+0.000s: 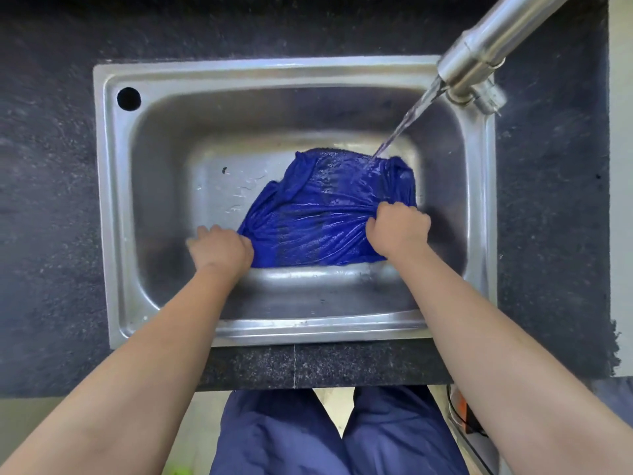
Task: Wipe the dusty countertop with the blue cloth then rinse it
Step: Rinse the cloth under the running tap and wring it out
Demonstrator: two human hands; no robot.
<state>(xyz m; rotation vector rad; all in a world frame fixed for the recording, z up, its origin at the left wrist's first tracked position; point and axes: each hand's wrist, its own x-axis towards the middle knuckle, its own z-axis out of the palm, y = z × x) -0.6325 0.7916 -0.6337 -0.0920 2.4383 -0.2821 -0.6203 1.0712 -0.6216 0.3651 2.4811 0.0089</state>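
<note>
Left grip (219, 250): clamped on the near-left corner of the blue cloth (318, 214), fingers curled into the fabric, back of the hand up.
Right grip (399, 228): clenched on the cloth's right edge, folds gathering toward it. Both bare forearms reach in over the sink's near rim.

Surface (48, 166): dark speckled stone running round all four sides of the sink. Pale smears and flecks show on the left and right stretches. A thin light seam (294, 365) crosses the front strip.
Pale strip (621, 166): right of the surface; wall or panel, cannot tell which.

Room, below the surface's front edge: the person's dark blue trousers (284, 433) and a wedge of light floor (334, 409) between the legs. Orange item (460, 409) at the lower right, too cut off to identify.

Sink (113, 200): stainless steel, single basin, set into the surface. A round open hole (128, 98) sits in the rim's far-left corner.
Contents: the blue cloth, wet and glossy, stretched between the two grips and spread over the basin right of centre. A small dark speck (224, 170) and water beads lie on the basin floor left of it.

Tap (486, 49): steel, entering from the upper right, spout above the sink's far-right corner.
Water stream (407, 121): running, falling slantwise from the spout onto the cloth's far-right part.
</note>
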